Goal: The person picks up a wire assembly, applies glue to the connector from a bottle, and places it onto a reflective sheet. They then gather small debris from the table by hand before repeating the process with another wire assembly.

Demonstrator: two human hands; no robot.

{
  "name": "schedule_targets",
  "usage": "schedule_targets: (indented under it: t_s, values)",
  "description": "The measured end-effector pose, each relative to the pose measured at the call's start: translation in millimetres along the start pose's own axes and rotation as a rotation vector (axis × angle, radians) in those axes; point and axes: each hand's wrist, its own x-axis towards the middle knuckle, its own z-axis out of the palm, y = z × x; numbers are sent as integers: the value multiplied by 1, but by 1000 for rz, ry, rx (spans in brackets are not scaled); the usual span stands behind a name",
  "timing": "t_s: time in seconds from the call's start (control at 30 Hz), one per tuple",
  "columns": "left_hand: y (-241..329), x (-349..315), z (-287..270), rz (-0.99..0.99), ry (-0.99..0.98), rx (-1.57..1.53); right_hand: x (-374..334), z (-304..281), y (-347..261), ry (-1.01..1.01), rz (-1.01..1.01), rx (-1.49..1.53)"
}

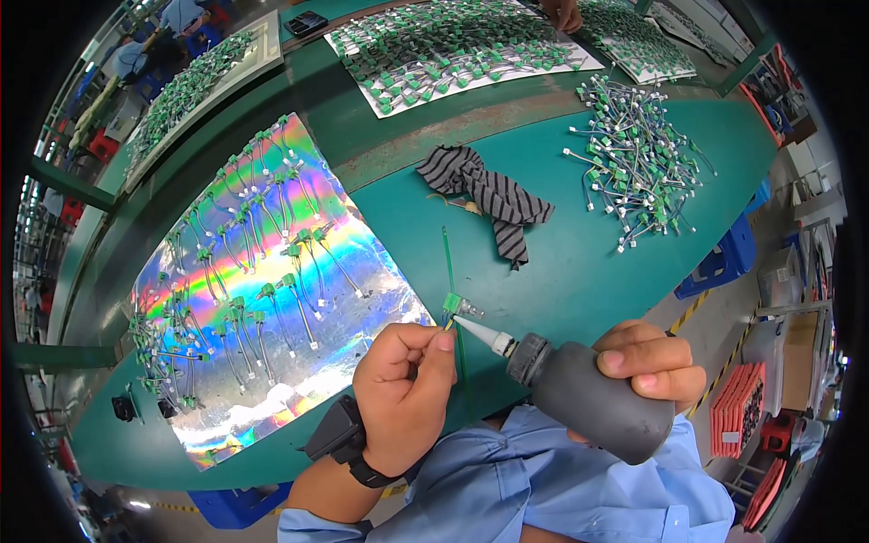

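My left hand (407,385) pinches the short wires of a small green connector (452,304), which has clear or metal pins at one side. A dark grey squeeze bottle (602,398) lies tilted in my right hand (656,362), whose fingers wrap round its base. Its white tapered nozzle (480,332) points left, with the tip at the lower side of the connector, close to my left fingertips. Whether the tip touches the connector I cannot tell. Beneath my hands is the green tabletop (398,217).
Wired green connectors stand in rows on a shiny iridescent sheet (339,335) at left. A loose connector heap (638,163) lies at right, near a striped grey cloth (493,199). Filled white boards (462,54) sit beyond, with another person's hand (563,14) there.
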Motion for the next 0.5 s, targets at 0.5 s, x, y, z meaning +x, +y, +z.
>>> schedule_targets:
  t_s: [0.5]
  values:
    - [0, 1, 1, -5, -11, -27, -3, -1, -2, -5, 41, -8]
